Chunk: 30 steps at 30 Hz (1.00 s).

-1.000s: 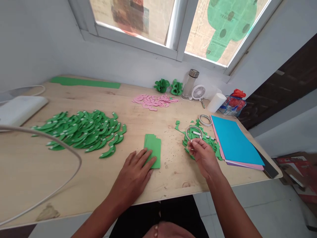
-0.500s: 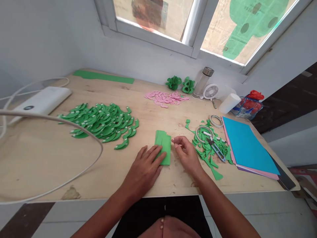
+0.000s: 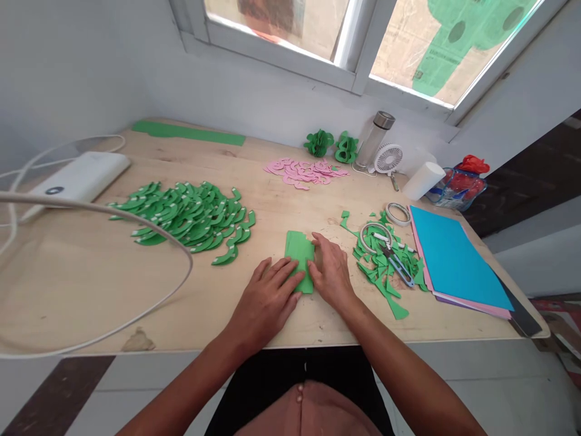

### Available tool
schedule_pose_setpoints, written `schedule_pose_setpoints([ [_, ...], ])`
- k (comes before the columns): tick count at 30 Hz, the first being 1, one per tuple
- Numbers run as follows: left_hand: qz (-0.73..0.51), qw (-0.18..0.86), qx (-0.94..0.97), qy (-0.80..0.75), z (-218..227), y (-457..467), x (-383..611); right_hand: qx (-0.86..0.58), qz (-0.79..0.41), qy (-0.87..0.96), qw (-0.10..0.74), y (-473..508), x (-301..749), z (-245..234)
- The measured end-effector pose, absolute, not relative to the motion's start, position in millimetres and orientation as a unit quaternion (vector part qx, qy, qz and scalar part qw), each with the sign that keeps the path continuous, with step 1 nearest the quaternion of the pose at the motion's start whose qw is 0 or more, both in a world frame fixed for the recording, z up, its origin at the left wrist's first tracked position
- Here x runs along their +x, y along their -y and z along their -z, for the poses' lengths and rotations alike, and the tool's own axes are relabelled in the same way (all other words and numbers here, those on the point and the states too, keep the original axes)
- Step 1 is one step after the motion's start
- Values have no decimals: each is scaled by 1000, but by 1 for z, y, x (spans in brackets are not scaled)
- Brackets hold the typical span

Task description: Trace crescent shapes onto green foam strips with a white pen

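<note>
1. Green paper stack (image 3: 298, 248) sat on the wooden table (image 3: 91, 284), close to the near edge. Everything below is placed off that stack.
2. The left hand (image 3: 267, 300) lay flat on the stack's near-left corner with its fingers a bit spread and nothing pinched. The right hand (image 3: 331, 275) covered the stack's right edge, fingers pressed together and flat against the paper.
3. My take on doing this bit well: put the weight through the left palm so the layers can't slide. Then press straight down along the right edge instead of shoving sideways. Thin paper creeps, so I'd check the edges were lined up before leaning in.
4. Counts, as best I could see:
   - one stack, though I couldn't count the sheets in it
   - one big pile of green curved cut-outs (image 3: 190, 215) to its left, way too many to count
   - one smaller pile of pink cut-outs (image 3: 306, 171) behind it
   - two green paper flowers (image 3: 319, 143) further behind
   - two tape rolls (image 3: 398, 213) to its right
   - one pair of snips (image 3: 399, 266) lying on green scraps (image 3: 385, 284), also to the right
   - one pile of coloured sheets (image 3: 454, 257) beyond those, blue on top
5. Behind and to the right were one bottle (image 3: 374, 140), one mini fan (image 3: 389, 159) and one white roll (image 3: 423, 180). Far left was one power bank (image 3: 77, 178).
</note>
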<state>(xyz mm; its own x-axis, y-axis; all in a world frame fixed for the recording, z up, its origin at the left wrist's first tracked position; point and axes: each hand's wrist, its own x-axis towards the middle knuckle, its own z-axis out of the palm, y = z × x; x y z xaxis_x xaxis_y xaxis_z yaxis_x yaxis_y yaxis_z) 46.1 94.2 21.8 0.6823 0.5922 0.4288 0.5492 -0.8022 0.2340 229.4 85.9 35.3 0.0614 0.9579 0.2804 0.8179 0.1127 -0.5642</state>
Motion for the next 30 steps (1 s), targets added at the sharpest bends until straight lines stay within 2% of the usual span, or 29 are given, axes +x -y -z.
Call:
schedule_pose_setpoints([
  [8,-262,74,907,-321,-23,-94,51,-661,-131,651,348,-84,230,-33],
  [20,-253,90,905,-330,-27,-87,49,-650,-106,667,348,-84,233,-26],
  [26,-279,76,900,-327,-29,-82,48,-641,-75,682,344,-84,232,-22],
  [30,-333,30,875,-350,-29,-88,31,-643,-68,681,344,-85,232,-20],
])
